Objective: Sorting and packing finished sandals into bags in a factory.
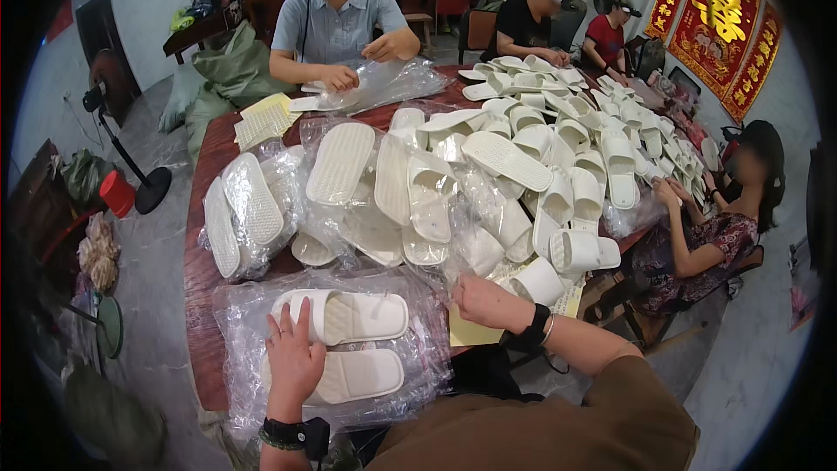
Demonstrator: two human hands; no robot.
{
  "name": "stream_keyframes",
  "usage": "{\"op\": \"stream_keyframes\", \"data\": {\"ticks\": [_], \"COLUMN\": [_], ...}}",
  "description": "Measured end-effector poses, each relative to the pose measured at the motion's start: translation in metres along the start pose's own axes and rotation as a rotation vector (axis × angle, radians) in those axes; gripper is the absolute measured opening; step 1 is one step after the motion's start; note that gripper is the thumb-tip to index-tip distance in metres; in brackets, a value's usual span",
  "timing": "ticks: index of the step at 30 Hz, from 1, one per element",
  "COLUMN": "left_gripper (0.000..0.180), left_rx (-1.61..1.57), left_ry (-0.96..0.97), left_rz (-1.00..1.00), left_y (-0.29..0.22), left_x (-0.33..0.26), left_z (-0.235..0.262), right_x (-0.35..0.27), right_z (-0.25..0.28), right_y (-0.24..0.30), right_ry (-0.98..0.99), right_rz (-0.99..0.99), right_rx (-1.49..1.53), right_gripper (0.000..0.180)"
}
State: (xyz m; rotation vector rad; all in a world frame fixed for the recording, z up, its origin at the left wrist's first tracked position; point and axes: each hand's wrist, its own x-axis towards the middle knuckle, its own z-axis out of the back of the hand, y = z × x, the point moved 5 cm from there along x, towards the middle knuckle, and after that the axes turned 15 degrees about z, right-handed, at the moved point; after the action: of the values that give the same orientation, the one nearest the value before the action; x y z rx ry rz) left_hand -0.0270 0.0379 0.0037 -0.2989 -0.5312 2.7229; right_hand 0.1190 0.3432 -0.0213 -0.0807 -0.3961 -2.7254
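A pair of white slippers [375, 317] lies side by side on a clear plastic bag [240, 318] at the table's near edge. My left hand [294, 353] rests flat over their left ends with its fingers spread. To the right, my right hand [490, 302] is closed, its fingertips by clear film and a yellow sheet [475, 331]. What those fingers hold, if anything, is too small to make out. Just beyond both hands are bagged slippers [340, 164], several of them stacked and leaning on each other.
A big heap of loose white slippers [558, 131] covers the right and far side of the red-brown table [205, 358]. Across it, a person in a blue shirt [340, 26] handles clear bags beside yellow sheets [266, 119]. Another person [697, 227] works at the right.
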Motion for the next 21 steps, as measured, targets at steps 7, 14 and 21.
{"op": "stream_keyframes", "data": {"ticks": [7,14,21], "left_gripper": [0.072,0.072,0.069], "left_rx": [0.014,0.013,0.013], "left_ry": [0.014,0.023,-0.011], "left_rz": [0.028,-0.022,-0.001], "left_y": [0.003,0.003,0.005], "left_x": [0.000,0.012,0.011], "left_z": [-0.002,-0.010,-0.008], "right_x": [0.004,-0.002,0.001], "right_z": [0.004,0.012,0.038], "right_y": [-0.002,-0.039,-0.034], "right_ry": [0.036,0.204,0.203], "right_rz": [-0.012,-0.118,-0.104], "right_rx": [0.009,0.387,0.536], "right_gripper": [0.013,0.017,0.017]}}
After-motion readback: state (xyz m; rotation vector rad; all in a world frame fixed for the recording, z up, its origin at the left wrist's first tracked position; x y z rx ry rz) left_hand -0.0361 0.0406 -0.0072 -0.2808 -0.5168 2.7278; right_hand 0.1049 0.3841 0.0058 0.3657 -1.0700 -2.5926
